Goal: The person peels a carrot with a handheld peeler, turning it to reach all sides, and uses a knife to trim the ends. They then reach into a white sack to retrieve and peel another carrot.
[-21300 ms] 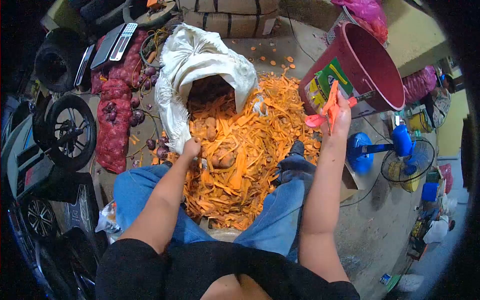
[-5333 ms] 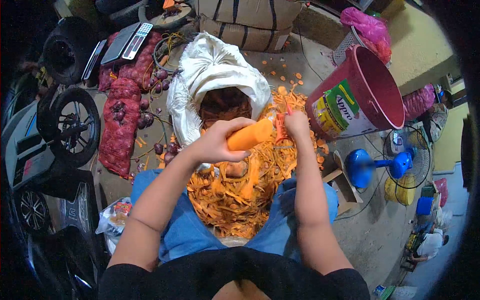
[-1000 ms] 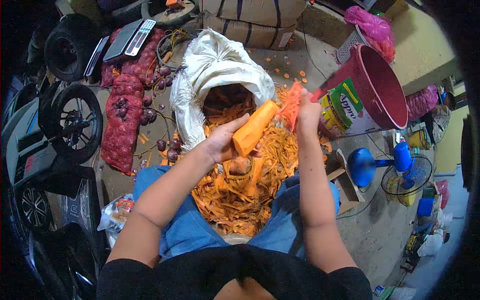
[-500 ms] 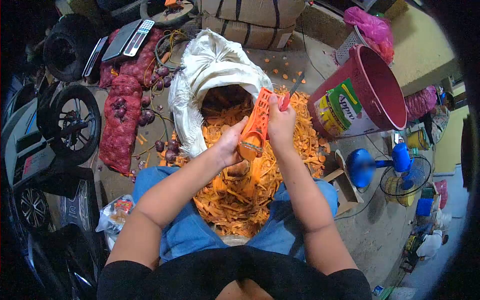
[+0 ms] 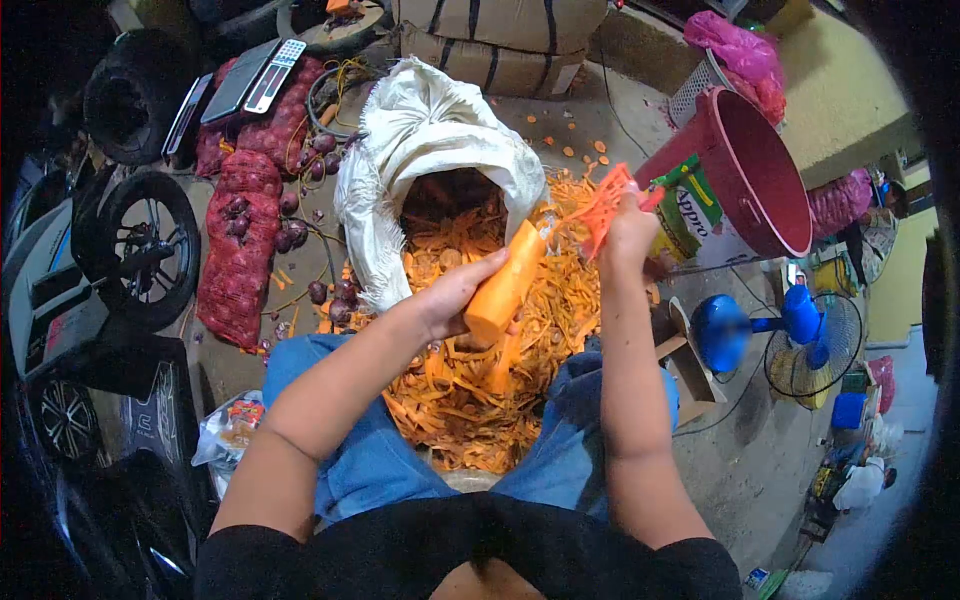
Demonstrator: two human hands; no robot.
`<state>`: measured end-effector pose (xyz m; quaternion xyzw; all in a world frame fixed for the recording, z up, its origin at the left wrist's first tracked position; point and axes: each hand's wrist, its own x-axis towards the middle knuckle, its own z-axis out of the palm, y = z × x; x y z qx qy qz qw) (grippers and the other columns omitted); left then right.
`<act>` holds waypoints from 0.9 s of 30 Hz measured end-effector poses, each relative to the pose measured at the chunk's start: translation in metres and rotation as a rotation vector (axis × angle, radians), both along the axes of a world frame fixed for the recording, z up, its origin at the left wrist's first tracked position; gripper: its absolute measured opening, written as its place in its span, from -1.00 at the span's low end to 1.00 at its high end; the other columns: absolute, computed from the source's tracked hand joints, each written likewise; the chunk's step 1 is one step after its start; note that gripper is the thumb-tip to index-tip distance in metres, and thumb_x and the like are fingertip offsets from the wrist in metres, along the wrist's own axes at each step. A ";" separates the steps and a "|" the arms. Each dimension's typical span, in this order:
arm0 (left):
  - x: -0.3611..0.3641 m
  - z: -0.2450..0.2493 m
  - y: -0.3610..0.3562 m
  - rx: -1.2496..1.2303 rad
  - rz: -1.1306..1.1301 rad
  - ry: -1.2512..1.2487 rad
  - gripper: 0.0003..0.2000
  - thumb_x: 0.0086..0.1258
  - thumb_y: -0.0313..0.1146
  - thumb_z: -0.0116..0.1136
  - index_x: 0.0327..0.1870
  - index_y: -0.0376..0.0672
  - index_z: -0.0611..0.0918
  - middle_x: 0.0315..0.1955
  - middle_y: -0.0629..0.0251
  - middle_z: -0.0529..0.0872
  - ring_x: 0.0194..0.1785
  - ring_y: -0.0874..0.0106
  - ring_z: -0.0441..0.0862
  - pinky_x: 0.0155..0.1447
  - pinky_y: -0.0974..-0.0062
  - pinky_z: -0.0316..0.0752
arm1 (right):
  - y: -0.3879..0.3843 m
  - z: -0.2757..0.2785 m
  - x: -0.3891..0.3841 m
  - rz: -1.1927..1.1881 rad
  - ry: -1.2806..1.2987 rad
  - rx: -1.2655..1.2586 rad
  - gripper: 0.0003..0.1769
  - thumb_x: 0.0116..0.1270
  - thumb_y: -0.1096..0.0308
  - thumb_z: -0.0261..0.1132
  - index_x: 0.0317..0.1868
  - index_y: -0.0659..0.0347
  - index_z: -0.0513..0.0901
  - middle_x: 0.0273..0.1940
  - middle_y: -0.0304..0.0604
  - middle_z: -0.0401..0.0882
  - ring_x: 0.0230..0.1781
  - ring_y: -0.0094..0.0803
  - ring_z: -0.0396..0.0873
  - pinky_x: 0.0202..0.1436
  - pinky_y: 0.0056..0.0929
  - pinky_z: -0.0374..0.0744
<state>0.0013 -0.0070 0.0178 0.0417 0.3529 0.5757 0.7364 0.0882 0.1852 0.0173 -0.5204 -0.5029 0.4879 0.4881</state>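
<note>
A thick peeled orange carrot (image 5: 505, 285) lies in my left hand (image 5: 462, 298), with the fingers wrapped round its lower part. My right hand (image 5: 630, 235) grips an orange-red slotted peeler (image 5: 607, 208), held apart from the carrot at its upper right. A red handle also sticks out of my right fist, in front of the bucket. Below both hands, a heap of orange peelings (image 5: 480, 400) lies between my knees. Behind it, a white woven sack (image 5: 375, 230) opens toward me with more peelings in its mouth.
A large maroon bucket (image 5: 735, 165) stands at the right, near a blue fan (image 5: 722, 335) and an open cardboard box (image 5: 695, 385). Red net bags of onions (image 5: 240, 270) lie at the left beside a motorcycle wheel (image 5: 150, 248). A person (image 5: 860, 485) is at far right.
My right hand has moved right and slightly down with the peeler, away from the carrot. The carrot in my left hand now shows along its length.
</note>
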 end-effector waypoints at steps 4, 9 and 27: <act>-0.003 0.001 0.008 0.002 0.143 0.043 -0.60 0.23 -0.01 -0.27 -0.20 -0.20 0.37 -0.52 0.27 0.50 -0.49 0.44 0.50 -0.47 0.49 0.49 | -0.061 0.021 -0.019 0.275 -0.040 0.089 -0.64 0.17 0.19 0.04 -0.58 0.35 0.40 -0.70 -0.25 0.32 -0.68 -0.54 0.24 -0.59 -0.47 0.25; -0.001 -0.005 0.012 -0.081 0.202 0.046 -0.62 0.25 -0.04 -0.30 -0.20 -0.17 0.41 -0.47 0.29 0.53 -0.46 0.49 0.51 -0.36 0.54 0.46 | -0.077 0.012 -0.023 0.445 -0.147 0.238 -0.75 0.17 0.28 0.04 -0.52 0.31 0.38 -0.68 -0.21 0.29 -0.64 -0.54 0.21 -0.55 -0.47 0.26; -0.001 0.003 0.007 -0.050 0.120 0.109 -0.59 0.25 0.01 -0.34 -0.19 -0.15 0.40 -0.44 0.30 0.54 -0.46 0.50 0.52 -0.44 0.51 0.47 | -0.084 0.022 -0.021 0.481 -0.088 0.249 -0.78 0.17 0.30 0.03 -0.43 0.32 0.43 -0.60 -0.26 0.38 -0.58 -0.60 0.28 -0.48 -0.57 0.31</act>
